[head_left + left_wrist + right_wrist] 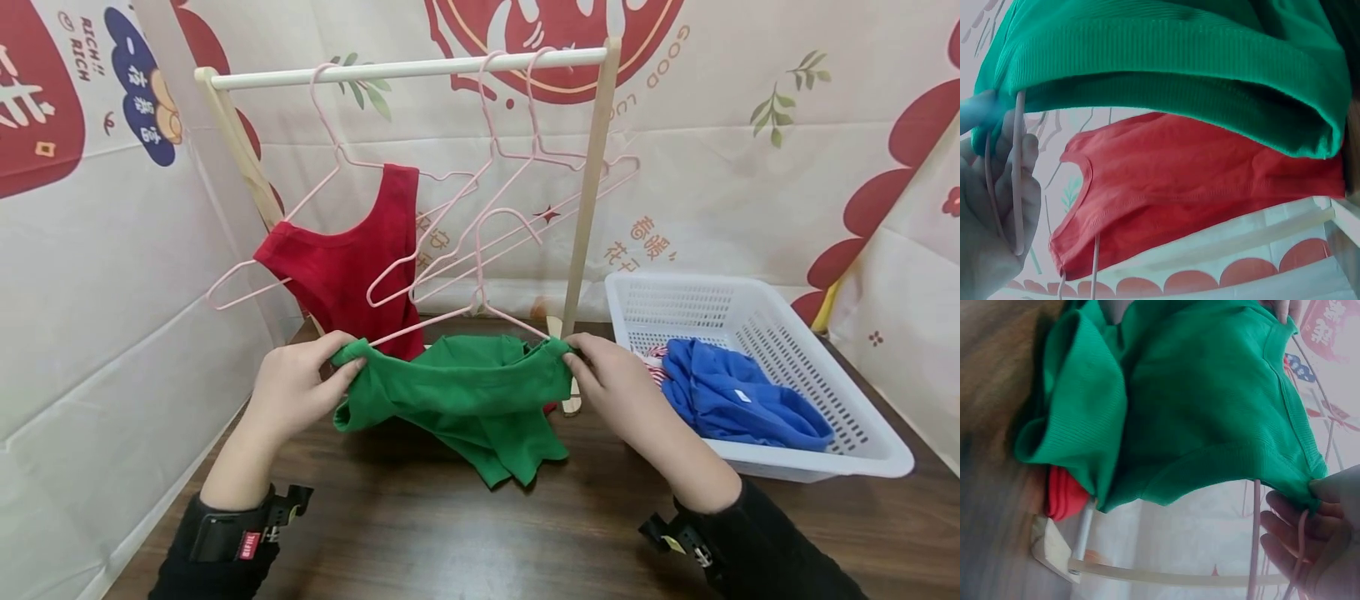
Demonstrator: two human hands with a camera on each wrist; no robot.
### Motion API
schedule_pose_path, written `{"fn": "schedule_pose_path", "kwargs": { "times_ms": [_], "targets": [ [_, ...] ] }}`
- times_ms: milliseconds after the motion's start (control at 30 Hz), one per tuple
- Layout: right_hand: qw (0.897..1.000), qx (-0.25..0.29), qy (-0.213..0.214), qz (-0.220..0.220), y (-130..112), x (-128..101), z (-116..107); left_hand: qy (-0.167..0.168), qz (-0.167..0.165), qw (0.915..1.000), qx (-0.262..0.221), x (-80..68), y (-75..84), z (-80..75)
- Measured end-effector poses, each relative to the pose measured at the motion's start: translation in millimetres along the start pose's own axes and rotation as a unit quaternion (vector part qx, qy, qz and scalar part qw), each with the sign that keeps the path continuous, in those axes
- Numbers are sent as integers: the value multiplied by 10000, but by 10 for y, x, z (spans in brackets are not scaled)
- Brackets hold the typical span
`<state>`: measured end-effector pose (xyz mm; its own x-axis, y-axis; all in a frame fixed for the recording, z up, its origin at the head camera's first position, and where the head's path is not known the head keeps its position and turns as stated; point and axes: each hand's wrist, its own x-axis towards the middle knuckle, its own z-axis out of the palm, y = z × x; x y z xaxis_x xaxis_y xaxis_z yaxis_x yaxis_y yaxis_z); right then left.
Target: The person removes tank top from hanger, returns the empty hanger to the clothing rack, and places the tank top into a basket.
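Left hand pinches left shoulder of green top together with end of pink hanger; grip clenched on cloth and wire. Right hand pinches right shoulder likewise. Green top held above dark wooden table, hem touching table, in front of wooden rack. Red top hangs behind. White basket at right holds blue garment.
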<state>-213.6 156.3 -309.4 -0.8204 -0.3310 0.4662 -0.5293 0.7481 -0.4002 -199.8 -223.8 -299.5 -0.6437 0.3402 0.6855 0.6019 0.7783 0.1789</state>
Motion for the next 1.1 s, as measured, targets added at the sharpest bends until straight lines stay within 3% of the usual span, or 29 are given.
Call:
{"fn": "schedule_pose_path", "kwargs": {
  "times_ms": [167,500,800,1100],
  "targets": [
    [9993,-111,268,-253,-3,16,-85,222,49,9997,-72,15,79,73],
    [9973,-239,461,-519,-27,61,-145,298,337,9990,-52,84,237,245],
    [9969,-178,572,-505,-105,131,-196,258,402,9987,-173,151,329,324],
    [9956,-117,757,-542,-204,149,-237,383,744,9964,-141,197,412,360]
  ]
}}
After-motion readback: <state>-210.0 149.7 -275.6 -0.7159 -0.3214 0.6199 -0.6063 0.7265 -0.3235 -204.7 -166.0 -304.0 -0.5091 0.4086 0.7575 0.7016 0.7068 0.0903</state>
